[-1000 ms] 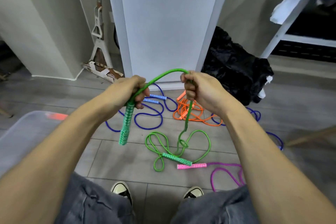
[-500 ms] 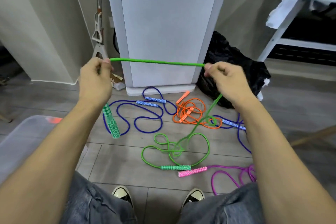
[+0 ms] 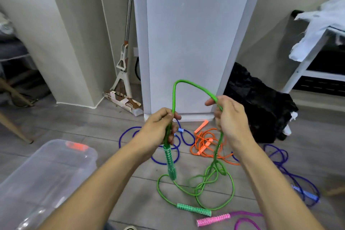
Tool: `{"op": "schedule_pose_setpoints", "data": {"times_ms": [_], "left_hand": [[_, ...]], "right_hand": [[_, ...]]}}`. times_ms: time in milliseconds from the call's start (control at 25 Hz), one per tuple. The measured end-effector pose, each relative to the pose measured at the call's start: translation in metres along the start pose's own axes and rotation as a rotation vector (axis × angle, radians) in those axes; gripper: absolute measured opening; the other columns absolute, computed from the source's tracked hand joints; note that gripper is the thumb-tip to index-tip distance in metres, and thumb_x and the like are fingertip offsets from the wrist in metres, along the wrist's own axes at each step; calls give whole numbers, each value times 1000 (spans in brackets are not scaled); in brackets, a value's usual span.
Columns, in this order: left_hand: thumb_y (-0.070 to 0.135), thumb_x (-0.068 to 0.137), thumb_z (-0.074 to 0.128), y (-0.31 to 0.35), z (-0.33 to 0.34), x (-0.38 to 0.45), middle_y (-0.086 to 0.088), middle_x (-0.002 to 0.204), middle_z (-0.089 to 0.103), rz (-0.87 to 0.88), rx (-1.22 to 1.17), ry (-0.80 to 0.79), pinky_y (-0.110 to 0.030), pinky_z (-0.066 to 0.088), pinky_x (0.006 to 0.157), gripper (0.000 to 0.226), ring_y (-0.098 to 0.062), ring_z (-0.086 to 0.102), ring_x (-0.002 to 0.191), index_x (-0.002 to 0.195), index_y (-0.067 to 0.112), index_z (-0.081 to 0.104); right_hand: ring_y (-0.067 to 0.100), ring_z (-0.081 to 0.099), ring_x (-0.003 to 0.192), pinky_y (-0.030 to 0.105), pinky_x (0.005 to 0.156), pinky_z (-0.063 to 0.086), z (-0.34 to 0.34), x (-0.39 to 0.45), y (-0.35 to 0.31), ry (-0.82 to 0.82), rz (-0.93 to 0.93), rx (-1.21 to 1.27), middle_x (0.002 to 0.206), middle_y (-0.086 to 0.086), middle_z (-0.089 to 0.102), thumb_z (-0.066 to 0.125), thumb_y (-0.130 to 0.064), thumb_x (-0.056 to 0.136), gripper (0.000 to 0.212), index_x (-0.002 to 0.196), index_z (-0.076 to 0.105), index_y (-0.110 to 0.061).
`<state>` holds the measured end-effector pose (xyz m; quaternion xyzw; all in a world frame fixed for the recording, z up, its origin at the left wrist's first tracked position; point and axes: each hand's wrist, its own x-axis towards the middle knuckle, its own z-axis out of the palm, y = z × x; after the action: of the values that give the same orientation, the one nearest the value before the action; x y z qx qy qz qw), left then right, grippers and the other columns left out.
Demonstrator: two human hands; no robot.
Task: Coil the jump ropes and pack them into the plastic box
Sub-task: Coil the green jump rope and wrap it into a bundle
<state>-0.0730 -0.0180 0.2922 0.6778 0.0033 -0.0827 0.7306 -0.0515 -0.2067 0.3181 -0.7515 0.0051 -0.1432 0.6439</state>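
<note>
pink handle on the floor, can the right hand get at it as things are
Probably not right away: the right hand is gripping the green jump rope. The pink handle itself lies uncovered on the floor, beside the green handle.

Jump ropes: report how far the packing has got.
Done: nothing packed that I can see; the box looks empty.
In hand: the green rope, first loop arched between the left hand and right hand, most of it on the floor.
Left: the orange rope, blue ropes and pink rope lie loose.
</note>
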Motion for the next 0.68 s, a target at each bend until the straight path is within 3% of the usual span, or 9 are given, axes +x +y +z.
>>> {"op": "schedule_pose_setpoints", "data": {"times_ms": [80,160,240,360,440,520,600,680], "left_hand": [[19,105,41,2,5,-1,-4,66,58,-38,-57,17,-28,41,53,26,-17,47,48,104,8,66],[16,102,49,5,5,-1,-6,73,66,-75,-117,48,-28,46,52,24,-18,53,53,104,8,71],[9,99,47,5,1,0,-9,72,65,-107,-89,54,-27,45,52,25,-19,56,56,99,6,72],[6,96,36,1,1,1,-8,65,56,-121,54,38,-26,36,47,30,-20,50,50,94,6,66],[9,100,35,-1,5,1,-8,69,57,-78,107,30,-26,35,46,31,-19,50,50,94,8,65],[13,104,37,-3,7,2,-7,74,61,-9,131,34,-25,36,45,32,-18,51,50,92,13,67],[15,105,41,-3,8,4,-8,77,63,38,91,66,-24,36,44,32,-16,51,51,89,15,69],[15,104,43,-3,5,7,-9,72,59,50,0,102,-22,34,44,33,-13,49,51,82,13,68]], "right_hand": [[4,34,41,18,45,27,12,-12,-1,-143,-60,-133,54,-6,44,37,-5,101,32,91,67,-11],[1,51,49,19,53,40,23,-24,2,-271,-120,-298,70,-6,67,42,-12,104,26,104,66,-19],[-2,62,63,21,64,49,29,-28,7,-177,-146,-320,79,-10,74,49,-18,103,17,104,65,-22],[-3,62,61,14,61,44,31,-25,5,-10,-95,-198,67,-6,73,58,-17,99,10,92,64,-15],[6,58,53,24,57,46,33,-28,5,-18,-97,-222,60,-4,69,63,-23,96,14,83,65,-19],[8,53,50,23,51,40,37,-36,9,-48,-138,-285,58,-9,65,66,-28,94,17,78,64,-23],[7,55,59,17,52,36,45,-44,14,-83,-212,-394,63,-14,63,63,-31,96,14,84,64,-24],[9,57,76,28,64,43,51,-47,16,-149,-338,-533,82,-10,63,52,-29,101,11,95,61,-24]]}}
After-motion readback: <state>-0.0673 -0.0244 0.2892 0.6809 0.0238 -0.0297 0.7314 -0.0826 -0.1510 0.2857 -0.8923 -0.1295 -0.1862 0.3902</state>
